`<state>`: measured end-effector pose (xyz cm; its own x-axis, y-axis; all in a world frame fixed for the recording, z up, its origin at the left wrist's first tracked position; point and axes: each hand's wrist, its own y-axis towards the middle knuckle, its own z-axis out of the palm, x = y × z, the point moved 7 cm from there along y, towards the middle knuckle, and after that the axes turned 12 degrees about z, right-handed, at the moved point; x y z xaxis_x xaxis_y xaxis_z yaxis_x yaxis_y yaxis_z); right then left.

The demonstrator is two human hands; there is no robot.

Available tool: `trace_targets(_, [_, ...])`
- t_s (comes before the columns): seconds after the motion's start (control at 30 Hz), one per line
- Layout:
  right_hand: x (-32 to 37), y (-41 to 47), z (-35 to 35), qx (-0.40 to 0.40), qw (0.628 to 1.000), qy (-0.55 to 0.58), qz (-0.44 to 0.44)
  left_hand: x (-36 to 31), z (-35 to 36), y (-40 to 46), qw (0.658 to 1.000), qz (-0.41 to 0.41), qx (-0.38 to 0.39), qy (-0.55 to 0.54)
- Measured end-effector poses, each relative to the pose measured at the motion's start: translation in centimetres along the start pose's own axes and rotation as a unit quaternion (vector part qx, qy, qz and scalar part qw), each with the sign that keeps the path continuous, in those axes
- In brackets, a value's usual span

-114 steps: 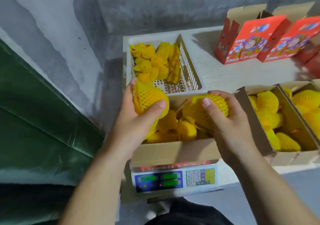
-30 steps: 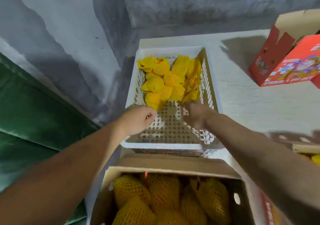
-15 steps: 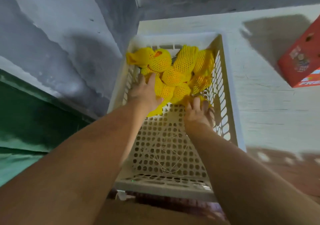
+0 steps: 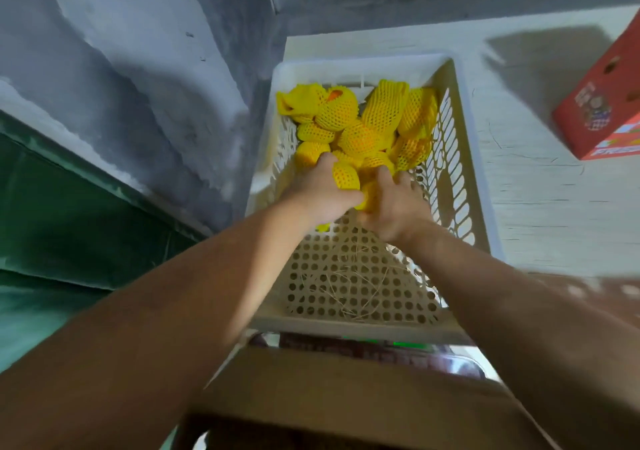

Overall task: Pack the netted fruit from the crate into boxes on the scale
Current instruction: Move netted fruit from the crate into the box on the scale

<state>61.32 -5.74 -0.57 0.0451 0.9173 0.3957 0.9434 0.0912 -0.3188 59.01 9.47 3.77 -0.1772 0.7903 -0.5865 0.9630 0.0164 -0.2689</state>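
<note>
A white perforated crate point(image 4: 460, 158) holds several fruits in yellow foam netting point(image 4: 384, 110), heaped at its far end. Both my arms reach into it. My left hand point(image 4: 318, 190) grips one netted fruit point(image 4: 344, 176) at the near edge of the heap. My right hand point(image 4: 394, 203) curls round another netted fruit point(image 4: 369, 195) just beside it, mostly hidden under the fingers. The near half of the crate floor is bare with a few straws. Below the crate, the brown flap of the cardboard box point(image 4: 346, 387) on the scale shows, its contents out of view.
A red printed fruit box point(image 4: 602, 110) stands on the white table point(image 4: 540, 207) at the right. A grey wall runs behind and to the left, with green cloth point(image 4: 69, 214) low on the left. A green-lit strip of the scale point(image 4: 408, 344) peeks out under the crate's near rim.
Earlier both hands placed fruit in the box on the scale, then reached into the crate. Since half a second ago they have closed on two netted fruits at the heap's near edge.
</note>
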Motion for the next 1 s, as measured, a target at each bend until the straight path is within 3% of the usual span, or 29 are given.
trace_targets(0.13, [3.2,-6.1,-5.4,-0.002,0.988,0.085,-0.13,-1.6,-2.6,-7.0,0.972,-0.059,0.003,-0.226])
trace_targets(0.23, [3.9,-11.7,-9.0,-0.017,0.981,0.092,-0.171,-3.5,-3.2,-13.8,0.9,-0.059,0.037,-0.431])
trace_targets(0.4, [4.5,-22.7,-12.4,-0.037,0.969,0.16,-0.186,-5.5,-5.6,-25.1,0.847,0.013,-0.082,-0.525])
trace_targets(0.47, [3.8,-27.7,-12.6,-0.065,0.949,0.256,-0.174,-5.8,-5.6,-29.1,0.799,0.018,-0.103,-0.591])
trace_targets(0.53, [2.8,-32.9,-11.6,-0.09,0.912,0.372,-0.15,-5.3,-4.9,-32.7,0.723,0.006,-0.119,-0.681])
trace_targets(0.6, [1.5,-37.9,-10.1,-0.126,0.855,0.489,-0.115,-4.3,-3.2,-35.8,0.637,-0.02,-0.11,-0.763])
trace_targets(0.63, [0.8,-40.2,-9.3,-0.149,0.821,0.545,-0.087,-3.8,-2.4,-37.2,0.612,-0.023,-0.103,-0.784])
trace_targets(0.67, [0.1,-42.1,-8.4,-0.166,0.786,0.593,-0.057,-3.2,-1.8,-38.4,0.606,-0.028,-0.102,-0.788])
trace_targets(0.73, [-0.8,-45.2,-6.6,-0.172,0.73,0.661,-0.01,-1.7,-0.8,-40.3,0.63,-0.055,-0.122,-0.765])
trace_targets(0.87, [-0.8,-49.0,-5.3,-0.17,0.697,0.697,0.019,-1.0,-0.6,-41.7,0.674,-0.055,-0.157,-0.72])
trace_targets(1.0, [-0.7,-51.1,-4.9,-0.157,0.683,0.713,0.024,-5.6,-1.1,-42.1,0.815,0.033,-0.06,-0.575])
